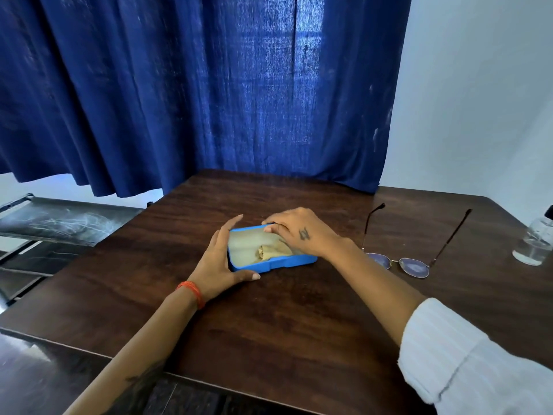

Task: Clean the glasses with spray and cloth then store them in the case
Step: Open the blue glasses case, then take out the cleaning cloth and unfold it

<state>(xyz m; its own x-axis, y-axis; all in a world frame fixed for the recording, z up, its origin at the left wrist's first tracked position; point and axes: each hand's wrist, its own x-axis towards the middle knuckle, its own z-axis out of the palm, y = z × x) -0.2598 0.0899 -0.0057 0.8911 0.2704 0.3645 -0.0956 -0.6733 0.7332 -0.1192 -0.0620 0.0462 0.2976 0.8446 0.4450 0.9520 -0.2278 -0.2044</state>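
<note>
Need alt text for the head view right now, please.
Both hands hold an open blue case with a folded cloth inside: left hand grips its end, right hand its far rim. Glasses and a clear bottle sit to the right.

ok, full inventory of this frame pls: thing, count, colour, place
case: 1, blue with pale lining, open, centre of the table
cloth: 1, beige, folded inside the case
glasses: 1 pair, thin dark frame, arms unfolded, on the table right of the case
spray bottle: 1, clear with dark cap, table's right edge, partly cut off by the frame
table: 1, dark brown wood
curtain: 1, dark blue, behind the table
rack: 1, black, left of the table
left hand: grips the case's left end; orange thread on the wrist
right hand: fingers curled over the case's far rim; white sleeve on the forearm
</note>
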